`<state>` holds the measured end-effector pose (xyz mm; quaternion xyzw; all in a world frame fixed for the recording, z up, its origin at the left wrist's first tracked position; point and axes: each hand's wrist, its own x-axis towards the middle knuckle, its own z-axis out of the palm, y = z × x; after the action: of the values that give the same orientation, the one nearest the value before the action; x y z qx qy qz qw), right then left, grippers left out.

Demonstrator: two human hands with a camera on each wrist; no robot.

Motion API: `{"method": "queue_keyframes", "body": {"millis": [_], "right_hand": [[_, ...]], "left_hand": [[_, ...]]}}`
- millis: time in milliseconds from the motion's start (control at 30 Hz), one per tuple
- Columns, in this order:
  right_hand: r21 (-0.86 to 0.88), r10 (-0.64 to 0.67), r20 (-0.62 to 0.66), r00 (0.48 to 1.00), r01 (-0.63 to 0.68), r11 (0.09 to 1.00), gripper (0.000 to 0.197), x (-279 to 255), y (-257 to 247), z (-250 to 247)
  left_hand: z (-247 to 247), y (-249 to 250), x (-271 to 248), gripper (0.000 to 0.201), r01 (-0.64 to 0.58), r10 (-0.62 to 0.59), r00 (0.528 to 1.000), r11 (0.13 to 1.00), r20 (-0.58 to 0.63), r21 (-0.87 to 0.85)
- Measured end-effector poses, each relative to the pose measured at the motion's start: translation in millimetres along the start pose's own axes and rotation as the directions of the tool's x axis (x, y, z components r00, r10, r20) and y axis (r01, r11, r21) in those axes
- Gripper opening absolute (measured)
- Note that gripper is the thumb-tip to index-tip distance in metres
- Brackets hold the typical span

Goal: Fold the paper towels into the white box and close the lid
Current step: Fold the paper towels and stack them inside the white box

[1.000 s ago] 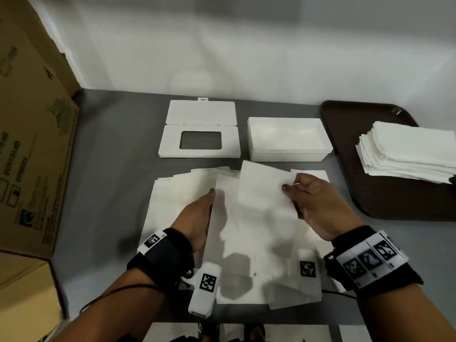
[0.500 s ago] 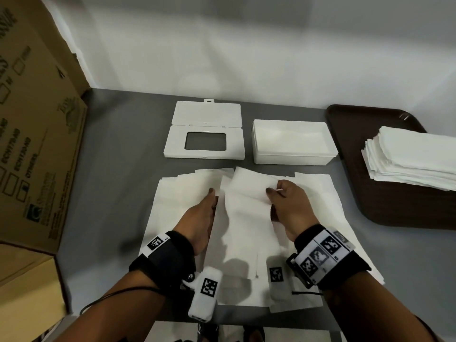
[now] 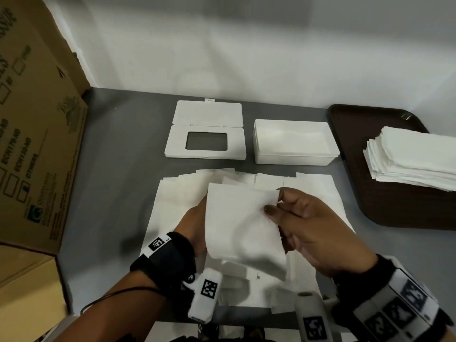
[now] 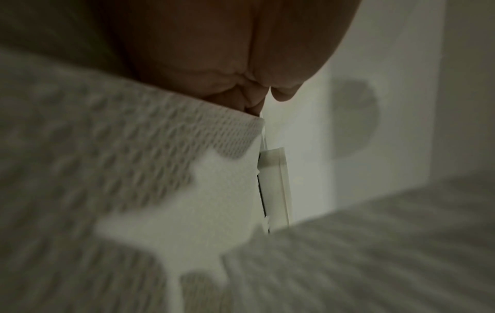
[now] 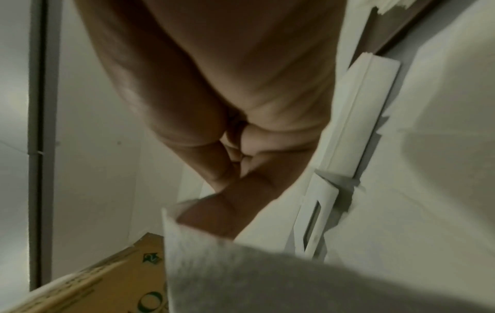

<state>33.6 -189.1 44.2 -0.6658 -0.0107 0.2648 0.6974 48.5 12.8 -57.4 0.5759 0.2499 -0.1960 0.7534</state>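
- Head view: both hands hold a folded white paper towel [image 3: 243, 225] above overlapping sheets on the grey surface [image 3: 118, 174]; right hand [image 3: 313, 230] pinches its corner, left hand [image 3: 195, 225] grips its edge. Beyond sit the open white plastic box [image 3: 294, 157], its windowed lid [image 3: 206, 134] apart, brown tray [image 3: 394, 206], cardboard carton [image 3: 37, 144].
- Left wrist: blurred embossed paper.
- Right wrist: thumb over towel edge.

Left hand [image 3: 195, 225]: forearm reaching in from the lower left, black wrist strap with a white tag-marked camera unit below it; palm turned inward, fingers hidden behind a raised white embossed paper towel sheet [image 3: 243, 230], gripping its left edge.

Right hand [image 3: 311, 228]: forearm entering from the lower right, black strap with printed markers; thumb and forefinger pinch the sheet's upper right corner, remaining fingers curled.
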Motion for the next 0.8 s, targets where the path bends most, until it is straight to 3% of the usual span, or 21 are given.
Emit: {"method": "queue_keyframes", "body": {"millis": [33, 133, 300, 567, 800], "right_hand": [[0.024, 0.009, -0.005, 1.0, -0.009, 1.0, 0.016, 3, 3, 1], [0.07, 0.041, -0.118, 0.992, -0.033, 0.997, 0.02, 20, 18, -2], [-0.06, 0.011, -0.292, 0.956, -0.03, 0.998, 0.012, 56, 47, -11], [-0.288, -0.084, -0.392, 0.916, -0.036, 0.957, 0.024, 78, 68, -14], [-0.369, -0.101, -0.417, 0.903, -0.067, 0.927, 0.025, 84, 67, -17]], "left_hand": [[1, 4, -6, 0.026, -0.01, 0.01, 1.0, 1.0, 0.017, 0.006], [7, 19, -19, 0.049, -0.012, 0.004, 0.994, 0.998, 0.113, 0.067], [8, 8, 0, 0.075, 0.113, -0.106, 0.99, 0.991, 0.089, -0.076], [5, 0, 10, 0.063, 0.06, -0.05, 0.991, 0.995, 0.128, -0.082], [0, -5, 10, 0.052, 0.026, -0.025, 0.994, 1.0, 0.106, -0.007]]}}
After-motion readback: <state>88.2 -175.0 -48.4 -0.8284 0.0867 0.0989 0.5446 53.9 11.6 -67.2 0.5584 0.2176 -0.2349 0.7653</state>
